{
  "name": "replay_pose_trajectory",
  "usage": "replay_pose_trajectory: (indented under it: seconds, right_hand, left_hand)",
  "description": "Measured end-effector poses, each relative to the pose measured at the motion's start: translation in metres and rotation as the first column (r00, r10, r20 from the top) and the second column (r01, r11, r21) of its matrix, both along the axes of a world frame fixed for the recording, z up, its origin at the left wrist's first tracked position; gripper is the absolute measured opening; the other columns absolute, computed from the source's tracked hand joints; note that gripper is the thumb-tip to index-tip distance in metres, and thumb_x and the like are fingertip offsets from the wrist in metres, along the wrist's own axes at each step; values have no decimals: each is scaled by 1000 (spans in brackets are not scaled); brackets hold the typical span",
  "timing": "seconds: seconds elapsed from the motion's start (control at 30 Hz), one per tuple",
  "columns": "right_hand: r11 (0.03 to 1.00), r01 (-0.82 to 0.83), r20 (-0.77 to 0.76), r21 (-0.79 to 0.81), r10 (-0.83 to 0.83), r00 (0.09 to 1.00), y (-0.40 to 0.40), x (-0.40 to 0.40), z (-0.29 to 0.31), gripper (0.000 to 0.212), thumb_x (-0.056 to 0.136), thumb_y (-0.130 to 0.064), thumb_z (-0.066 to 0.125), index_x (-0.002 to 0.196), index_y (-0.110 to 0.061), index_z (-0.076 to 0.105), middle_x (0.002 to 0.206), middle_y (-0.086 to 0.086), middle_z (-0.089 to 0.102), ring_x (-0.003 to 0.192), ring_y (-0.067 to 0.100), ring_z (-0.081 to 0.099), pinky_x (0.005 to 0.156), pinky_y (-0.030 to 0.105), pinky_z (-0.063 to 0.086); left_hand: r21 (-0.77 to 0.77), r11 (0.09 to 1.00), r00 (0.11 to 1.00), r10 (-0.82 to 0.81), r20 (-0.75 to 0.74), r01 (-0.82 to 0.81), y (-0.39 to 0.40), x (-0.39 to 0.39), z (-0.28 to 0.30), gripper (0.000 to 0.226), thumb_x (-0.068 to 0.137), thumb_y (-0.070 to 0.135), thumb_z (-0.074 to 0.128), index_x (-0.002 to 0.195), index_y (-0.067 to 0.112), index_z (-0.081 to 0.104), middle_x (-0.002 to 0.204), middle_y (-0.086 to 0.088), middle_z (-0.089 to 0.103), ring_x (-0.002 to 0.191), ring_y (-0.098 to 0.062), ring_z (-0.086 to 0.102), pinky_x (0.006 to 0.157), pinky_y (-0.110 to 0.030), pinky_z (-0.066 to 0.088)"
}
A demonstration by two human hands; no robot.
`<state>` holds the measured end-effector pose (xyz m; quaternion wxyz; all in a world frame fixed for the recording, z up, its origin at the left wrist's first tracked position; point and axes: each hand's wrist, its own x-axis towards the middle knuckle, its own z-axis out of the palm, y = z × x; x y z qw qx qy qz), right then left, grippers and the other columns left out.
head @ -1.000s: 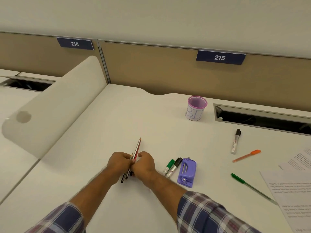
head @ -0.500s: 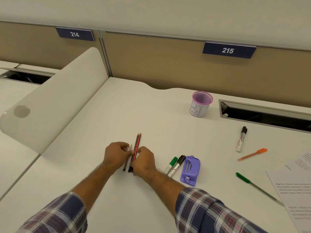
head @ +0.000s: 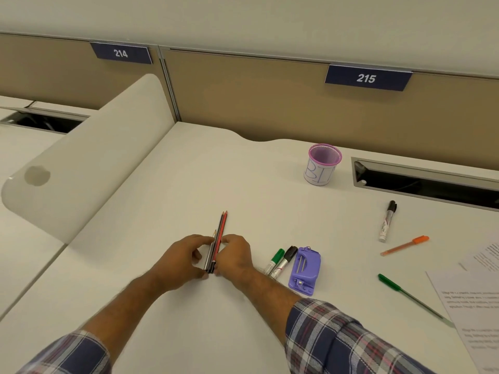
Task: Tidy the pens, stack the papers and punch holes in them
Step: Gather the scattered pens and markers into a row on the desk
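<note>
A small bundle of pencils [head: 219, 237], red and dark ones side by side, lies on the white desk with tips pointing away. My left hand [head: 185, 261] and my right hand [head: 234, 256] pinch it between them from either side. A purple hole punch [head: 305, 269] lies just right of my right hand, with a green marker [head: 275, 261] and a black marker [head: 285, 261] against it. Printed papers [head: 475, 300] lie at the right edge. A purple mesh pen cup [head: 322, 164] stands at the back.
A black-capped marker [head: 386, 221], an orange pen [head: 405, 245] and a green pen [head: 413, 299] are scattered to the right. A cable slot [head: 426, 182] opens behind them. A white curved divider [head: 89, 155] rises on the left; tan partitions close off the back.
Both hands have squeezed the pencils closer into one even bundle. The short pencil on the left now lies against the others.
</note>
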<state>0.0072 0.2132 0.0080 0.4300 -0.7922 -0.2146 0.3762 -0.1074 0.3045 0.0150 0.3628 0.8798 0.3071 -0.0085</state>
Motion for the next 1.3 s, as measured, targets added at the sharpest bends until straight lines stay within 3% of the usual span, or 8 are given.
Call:
replay_pose_trajectory:
  seconds: [0.3, 0.43, 0.53, 0.63, 0.83, 0.9, 1.07, 1.3]
  right_hand:
    - [1000, -18, -27, -23, 18, 999, 0, 1, 6, 23, 79, 8, 52, 93, -7, 61, 95, 24, 71, 87, 41, 71, 74, 55, 59]
    - [999, -27, -58, -39, 25, 998, -5, 5, 7, 37, 76, 13, 53, 112, 5, 59, 105, 28, 68, 97, 43, 68, 80, 56, 57]
    - [999, -26, -76, -25, 24, 997, -16, 9, 8, 50, 80, 9, 59, 128, -4, 53, 120, 23, 64, 106, 38, 66, 89, 49, 57]
    - [999, 40, -106, 30, -37, 994, -38, 17, 14, 38, 86, 2, 55, 122, -10, 55, 105, 20, 69, 77, 30, 69, 77, 45, 60]
    - [966, 220, -87, 133, -210, 974, -93, 42, 32, 27, 87, 3, 46, 107, -9, 61, 77, 8, 61, 61, 19, 60, 59, 30, 57]
    - [952, 267, -55, 152, -261, 964, -110, 50, 35, 27, 87, 3, 47, 105, -10, 62, 76, 8, 62, 62, 19, 61, 61, 36, 58]
    - [920, 344, -15, 188, -347, 938, -148, 65, 40, 26, 86, 1, 51, 92, -20, 64, 85, 11, 68, 59, 15, 61, 56, 33, 58]
    - [904, 383, 43, 191, -398, 917, -187, 77, 34, 19, 86, 1, 56, 96, -14, 64, 82, 12, 63, 76, 27, 62, 77, 48, 56]
  left_hand:
    - [48, 999, 999, 16, 49, -18, 3, 3, -6, 75, 61, 12, 90, 129, 26, 63, 109, 14, 63, 82, -10, 60, 72, -10, 46]
    - [58, 998, 1000, 1, 20, -2, 3, 4, -6, 78, 62, 14, 91, 133, 25, 60, 117, 16, 58, 84, -12, 60, 76, -17, 50]
    - [89, 996, 1000, 1, -20, 1, 1, 5, -2, 88, 62, 25, 93, 140, 29, 52, 127, 16, 50, 86, -10, 58, 74, -15, 47]
    - [214, 977, 999, 29, -17, -25, -10, 10, 4, 95, 62, 41, 91, 144, 34, 44, 137, 14, 41, 92, -11, 52, 81, -20, 47]
    - [219, 976, 992, -27, 119, 0, -61, 44, 8, 50, 79, 49, 76, 124, 33, 61, 110, 17, 52, 79, -2, 53, 72, -9, 38]
    - [202, 979, 991, -53, 121, 28, -82, 57, 5, 40, 83, 50, 71, 119, 35, 62, 103, 20, 52, 76, 4, 52, 64, -8, 36]
    - [176, 984, 1000, -12, 3, 11, -116, 82, -6, 44, 88, 43, 66, 128, 26, 56, 117, 5, 60, 96, -11, 58, 76, -21, 44]
    - [129, 989, 988, 89, -126, -73, -132, 82, -12, 34, 84, 34, 71, 114, 21, 61, 108, -1, 66, 92, -18, 58, 74, -26, 40]
